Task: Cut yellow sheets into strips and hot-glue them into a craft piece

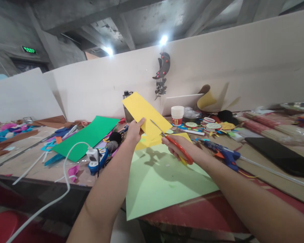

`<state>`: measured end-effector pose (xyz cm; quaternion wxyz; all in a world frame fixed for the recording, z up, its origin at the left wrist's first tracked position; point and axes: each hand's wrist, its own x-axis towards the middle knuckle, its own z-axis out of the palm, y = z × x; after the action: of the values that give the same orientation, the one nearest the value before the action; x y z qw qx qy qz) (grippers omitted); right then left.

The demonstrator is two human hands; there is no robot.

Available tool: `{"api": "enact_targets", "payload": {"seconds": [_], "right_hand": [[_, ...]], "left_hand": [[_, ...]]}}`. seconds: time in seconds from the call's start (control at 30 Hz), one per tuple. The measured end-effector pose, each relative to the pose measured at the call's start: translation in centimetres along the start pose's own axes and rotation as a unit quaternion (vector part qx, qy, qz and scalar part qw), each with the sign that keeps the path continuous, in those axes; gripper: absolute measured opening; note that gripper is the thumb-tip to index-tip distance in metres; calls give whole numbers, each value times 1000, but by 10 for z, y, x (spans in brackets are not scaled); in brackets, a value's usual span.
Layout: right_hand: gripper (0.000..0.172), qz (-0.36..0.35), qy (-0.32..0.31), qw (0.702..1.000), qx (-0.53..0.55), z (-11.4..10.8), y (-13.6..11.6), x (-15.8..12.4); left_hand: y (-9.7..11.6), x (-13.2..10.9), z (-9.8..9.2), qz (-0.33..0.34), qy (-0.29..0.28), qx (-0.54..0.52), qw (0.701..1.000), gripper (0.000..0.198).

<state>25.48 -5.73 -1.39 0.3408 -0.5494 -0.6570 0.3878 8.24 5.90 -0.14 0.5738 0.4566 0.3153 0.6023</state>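
My left hand (134, 131) is closed on the lower edge of a yellow sheet (144, 113), holding it up tilted above the table. My right hand (178, 148) grips red-handled scissors (176, 145), whose blades (156, 127) lie against the yellow sheet's right edge. Under both hands lies a large light green sheet (162, 182), hanging over the table's front edge. More yellow paper (152, 140) rests on the table below the raised sheet.
A dark green sheet (87, 136) lies to the left, near a white plug and cable (66, 162). A blue glue gun (224, 155), tape rolls (212, 126), a white cup (177, 115) and a black pad (281, 152) sit to the right. Coloured scraps cover the far left.
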Motion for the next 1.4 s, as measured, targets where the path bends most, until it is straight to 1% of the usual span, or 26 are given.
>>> {"api": "enact_targets", "payload": {"seconds": [0.07,0.1,0.2,0.27,0.33,0.5,0.57,0.67,0.77,0.87,0.97,1.07,1.13,1.27,1.4], "right_hand": [[41,-6,-1,1000,6,0,1,0],[41,-7,-1,1000,11,0,1,0],[41,-5,2,1000,24,0,1,0],[40,-6,4,1000,24,0,1,0],[39,-9,2,1000,26,0,0,0],[36,15,6,997,81,0,0,2],[34,6,3,996,90,1,2,4],[27,2,-7,994,111,0,4,5],[16,23,-11,993,116,0,3,5],[10,50,0,993,105,0,-3,4],[14,78,25,992,96,3,-10,2],[19,89,49,990,95,5,-15,1],[18,90,57,990,93,7,-17,-1],[14,77,54,992,90,8,-20,-2],[15,116,58,986,106,8,-22,-2]], "left_hand": [[-1,0,0,-22,-20,-19,999,23],[-1,0,1,-26,-25,-11,999,23],[-1,-4,2,-3,-12,48,999,26],[0,-7,3,14,-5,65,998,28],[0,-9,5,11,-12,48,999,30],[-1,-10,10,-35,-61,1,998,29],[-2,-10,10,-45,-70,-5,996,28],[0,-7,8,-49,-60,-8,997,28],[1,-5,5,-49,-45,-17,998,28],[0,-4,5,-52,-54,-17,997,26],[-2,-6,8,-58,-65,-10,996,25],[-3,-8,10,-57,-71,-8,996,28],[-2,-8,10,-56,-77,-6,995,30],[-2,-7,9,-52,-86,-9,995,33],[-2,-8,9,-50,-91,-6,995,32]]}}
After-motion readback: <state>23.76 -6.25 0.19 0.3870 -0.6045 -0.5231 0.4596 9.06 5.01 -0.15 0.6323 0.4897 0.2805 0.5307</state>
